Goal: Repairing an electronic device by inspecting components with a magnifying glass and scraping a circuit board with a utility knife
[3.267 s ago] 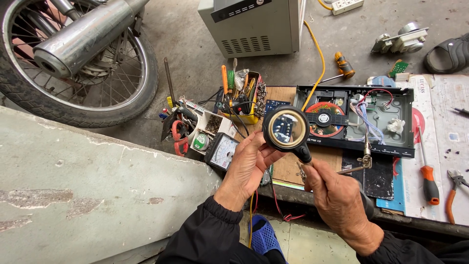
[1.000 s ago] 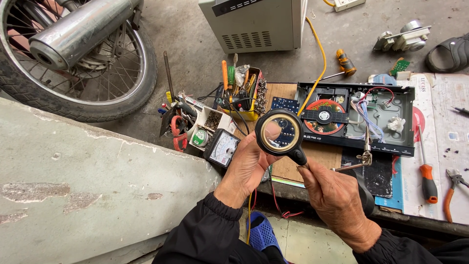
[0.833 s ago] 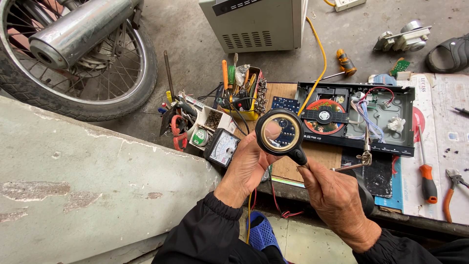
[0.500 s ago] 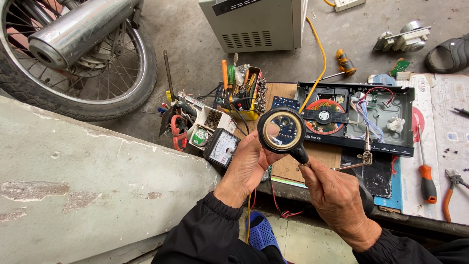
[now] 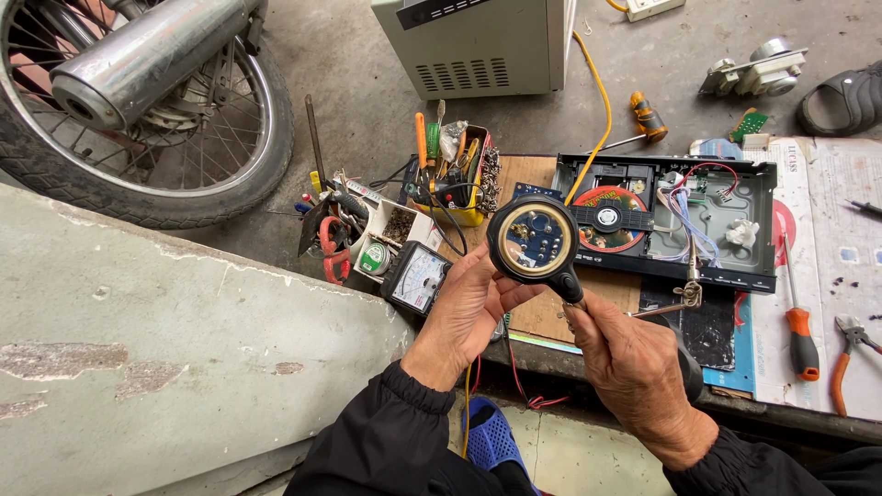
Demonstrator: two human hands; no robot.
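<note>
My right hand (image 5: 634,367) grips the black handle of a round magnifying glass (image 5: 533,239) and holds it up over the workbench. My left hand (image 5: 464,312) is just left of the lens, fingers curled on a small blue circuit board (image 5: 538,192) held behind the glass. The board shows enlarged through the lens, and only its top edge sticks out above the rim. Both sleeves are black.
An open disc player chassis (image 5: 735,220) with wires lies beyond the lens. An analog meter (image 5: 418,276), a yellow tool tin (image 5: 464,184), a clip stand (image 5: 689,289), an orange-handled screwdriver (image 5: 799,331) and pliers (image 5: 845,358) lie around. A motorcycle wheel (image 5: 138,138), grey appliance (image 5: 478,41) and concrete ledge (image 5: 138,349) border it.
The magnifying glass drifted slightly left and down, then back to nearly where it was. Both hands kept their hold.
</note>
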